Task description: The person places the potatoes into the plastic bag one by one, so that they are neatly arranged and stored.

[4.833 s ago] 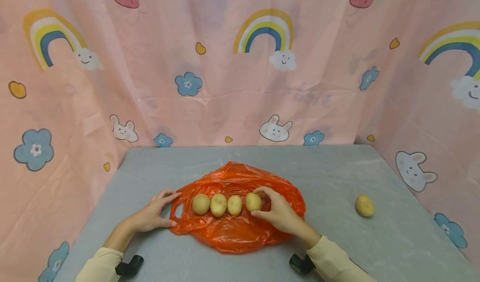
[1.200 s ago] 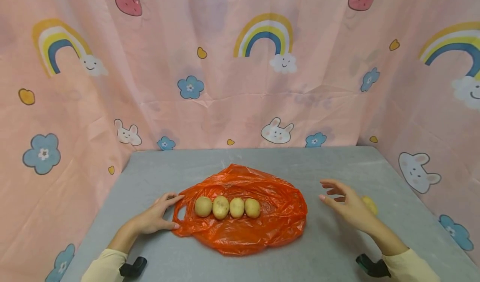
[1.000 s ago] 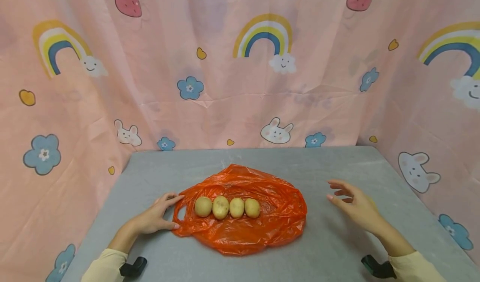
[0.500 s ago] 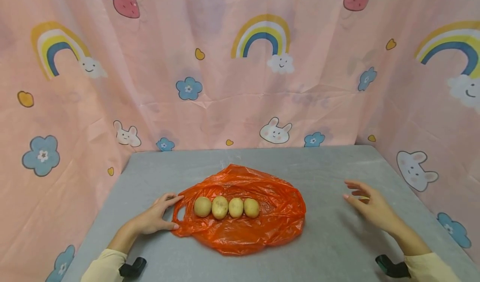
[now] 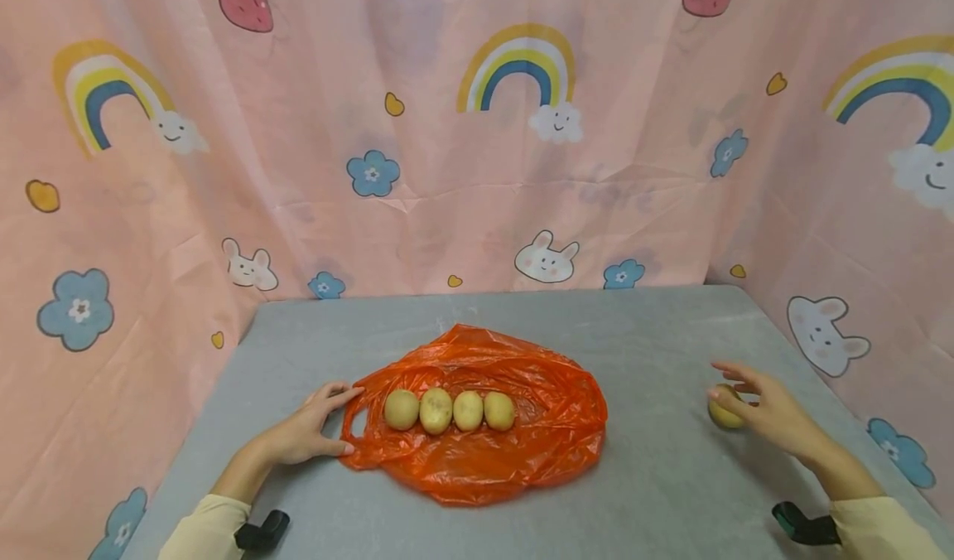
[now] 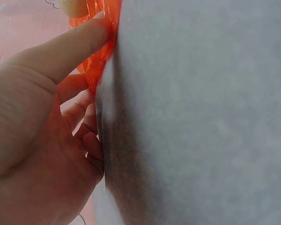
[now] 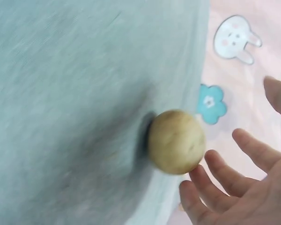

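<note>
A row of several pale yellow potatoes (image 5: 436, 412) lies on a flattened orange plastic bag (image 5: 477, 469). My left hand (image 5: 301, 432) rests at the bag's left end, thumb and forefinger spread apart and touching the handle part. In the left wrist view the thumb (image 6: 79, 44) lies straight along the orange plastic. Over on the right, my right hand (image 5: 778, 415) is right at a single potato (image 5: 723, 411), partly covering it. The right wrist view has this potato (image 7: 175, 142) beside the spread fingers (image 7: 225, 173), with fingertips close to its side.
The grey table (image 5: 641, 494) reaches back to a pink curtain (image 5: 447, 229) with cartoon prints, which also lines the left and right sides. A black wrist mount (image 5: 261, 531) sits under the left wrist, another (image 5: 805, 525) under the right.
Earlier my right hand placed a potato at the row's right end and let go. It has since moved right to the lone potato. The left hand stays at the bag.
</note>
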The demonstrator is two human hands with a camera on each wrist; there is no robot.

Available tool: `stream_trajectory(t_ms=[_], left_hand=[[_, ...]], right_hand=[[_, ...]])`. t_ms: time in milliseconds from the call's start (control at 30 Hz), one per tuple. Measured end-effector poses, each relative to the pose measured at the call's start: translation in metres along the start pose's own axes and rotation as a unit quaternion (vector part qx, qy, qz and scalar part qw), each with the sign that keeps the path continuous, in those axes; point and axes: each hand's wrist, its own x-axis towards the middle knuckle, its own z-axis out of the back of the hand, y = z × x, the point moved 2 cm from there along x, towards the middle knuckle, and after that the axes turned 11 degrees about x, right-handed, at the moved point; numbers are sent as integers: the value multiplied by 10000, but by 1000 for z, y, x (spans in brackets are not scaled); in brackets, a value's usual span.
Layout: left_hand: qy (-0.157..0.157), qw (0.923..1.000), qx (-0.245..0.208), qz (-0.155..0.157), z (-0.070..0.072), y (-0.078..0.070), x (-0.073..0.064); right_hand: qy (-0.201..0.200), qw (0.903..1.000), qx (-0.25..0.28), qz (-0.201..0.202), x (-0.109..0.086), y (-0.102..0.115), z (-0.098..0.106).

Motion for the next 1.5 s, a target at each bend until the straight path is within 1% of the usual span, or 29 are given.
stream_trajectory(t_ms=[100,233,400,633,800,900,1067,1167,1267,1367,1433,1500], left_hand=[[4,10000,-6,12,0,1,0],[-17,10000,-16,20,0,2,0],[25,10000,-25,36,-1,3,1],[29,10000,-81,21,-1,2,0],[40,9999,-98,34,-2,2,0],[61,9999,-105,58,-3,2,-1],[34,9999,-137,50,-5,3,-3],[30,9999,-134,55,-5,3,-3],[25,9999,-148,46,-5,3,-3],[23,9999,-156,8,-4,2,-2],[1,9999,-143,-31,-2,2,-1],[-35,9999,-103,-81,-1,1,0]], right_hand=[[187,9998,-13,-87,-1,-7,1],[280,9995,81,-132,-2,-15,3],[346,9991,139,-219,-2,-23,5],[356,9990,-54,-268,0,-33,4],[309,9993,-140,-167,-2,-37,2],[290,9993,-247,-4,-3,-38,1],[365,9989,-297,73,-4,-37,-2],[388,9987,-273,202,-4,-37,-2],[256,9984,-341,382,-4,-40,-3],[56,9980,-294,552,-4,-42,-4],[-10,9980,-271,575,-3,-42,-4],[-11,9984,-292,487,-2,-40,-3]])
